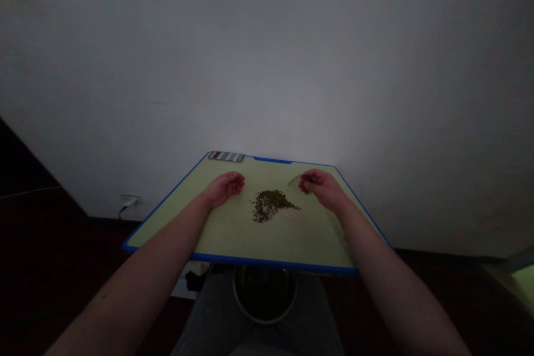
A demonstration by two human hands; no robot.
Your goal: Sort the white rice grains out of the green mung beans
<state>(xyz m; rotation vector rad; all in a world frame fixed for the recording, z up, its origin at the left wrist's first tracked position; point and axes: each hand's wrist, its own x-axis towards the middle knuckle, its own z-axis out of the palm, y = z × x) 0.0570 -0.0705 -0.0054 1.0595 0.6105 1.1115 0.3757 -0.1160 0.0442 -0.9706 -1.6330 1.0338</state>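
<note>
A folding-style table with a pale yellow-green top and a raised blue rim [233, 243] stands with its far edge close to a plain pale wall [275, 67]. A loose heap of small, round, dark-green beans [273, 199] lies spread near the middle of the top, between the two hands and well in from every edge, a place that seems to suit reach from both sides and to keep strays from rolling off. Fine whitish grains [291, 214] mix into its near side and spill toward the right edge. A flat, dark, rectangular panel with pale stripes [227, 157] sits in the far left corner, presumably out of the way. The left hand [225, 186] rests left of the beans, apart from them, its fingers loosely curled inward; nothing shows in it, though its inner side is too dim to be sure. The right hand [323, 186] mirrors it toward the right edge, thumb and fingers drawn narrow, beside a clear, curved object [293, 181]; whether it grips that cannot be told. Both forearms come in past the near corners and slant inward, framing the heap. Below the near edge, a round metal bowl [267, 322] sits between the thighs, likely for steadiness.
</note>
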